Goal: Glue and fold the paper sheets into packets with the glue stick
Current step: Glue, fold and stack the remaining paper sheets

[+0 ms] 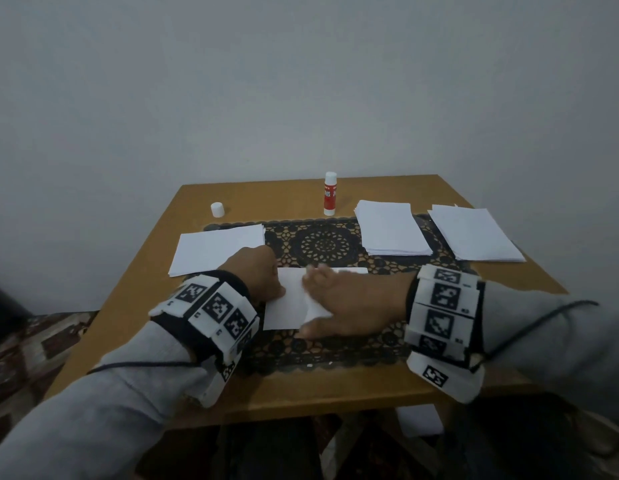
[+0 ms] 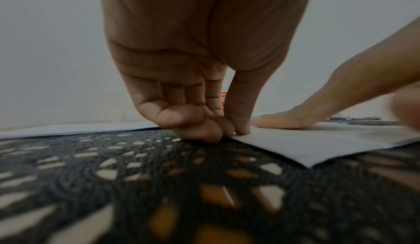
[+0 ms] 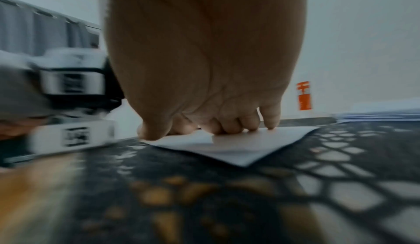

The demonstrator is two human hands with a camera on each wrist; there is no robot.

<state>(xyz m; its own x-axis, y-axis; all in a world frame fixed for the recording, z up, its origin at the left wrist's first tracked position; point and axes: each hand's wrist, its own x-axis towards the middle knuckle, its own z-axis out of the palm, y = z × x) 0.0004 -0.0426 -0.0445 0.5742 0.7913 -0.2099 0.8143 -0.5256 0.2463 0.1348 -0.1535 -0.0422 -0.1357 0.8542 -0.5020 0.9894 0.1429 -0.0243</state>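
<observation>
A folded paper sheet (image 1: 290, 299) lies on the black lace mat (image 1: 323, 244) at the near middle of the tabletop (image 1: 155, 237), its long axis running left to right across the person's front, one corner pointing toward the near edge. The left hand (image 1: 258, 271) is at the sheet's left end; in the left wrist view its fingers (image 2: 181, 116) are curled inward and the thumb tip pushes down on the paper's left edge, pinning it to the mat, though whether the curled fingers also catch the edge from below I cannot tell. The right hand (image 1: 349, 303) lies flat over the sheet's right part, fingers extended and close together, their tips bearing down on the paper in the right wrist view, the thumb stretched along the near edge. The glue stick (image 1: 330, 194) stands upright at the far edge of the tabletop, behind the mat, its long axis vertical, well apart from both hands. A loose white cap (image 1: 217, 209) stands at the far left. A stack of paper (image 1: 218, 249) lies just beyond the left hand, and two more stacks (image 1: 391, 232) (image 1: 474, 233) lie at the far right.
</observation>
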